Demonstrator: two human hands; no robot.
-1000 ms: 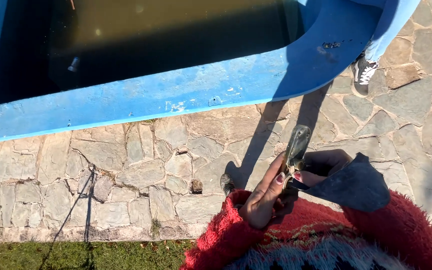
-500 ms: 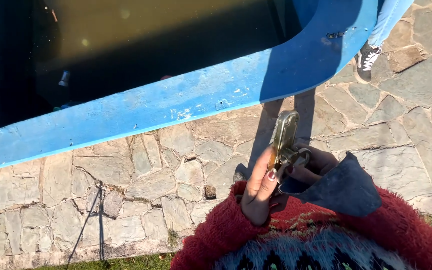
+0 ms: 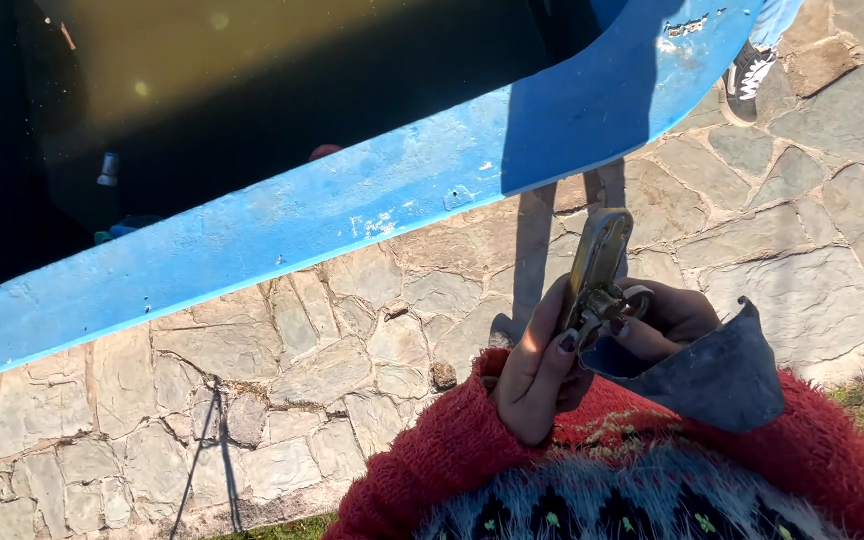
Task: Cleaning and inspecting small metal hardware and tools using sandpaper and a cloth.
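A flat brass-coloured metal object [image 3: 599,265] with a small ring fitting at its lower end is held upright in front of my chest. My left hand [image 3: 535,375], in a red knitted sleeve, grips its lower part from the left with dark-painted nails. My right hand [image 3: 664,318] holds the fitting from the right; its wrist is covered by a dark blue cuff over the red sleeve. Both hands are above stone paving, just short of the blue rim.
A blue painted pool rim [image 3: 352,215] runs diagonally across the view, with dark greenish water [image 3: 282,70] behind it. Irregular stone paving [image 3: 332,370] lies below. Another person's black-and-white shoe [image 3: 747,75] stands at the top right. Grass borders the bottom edge.
The metal object has been raised more upright between my hands. The view has shifted closer to the pool rim and slightly right.
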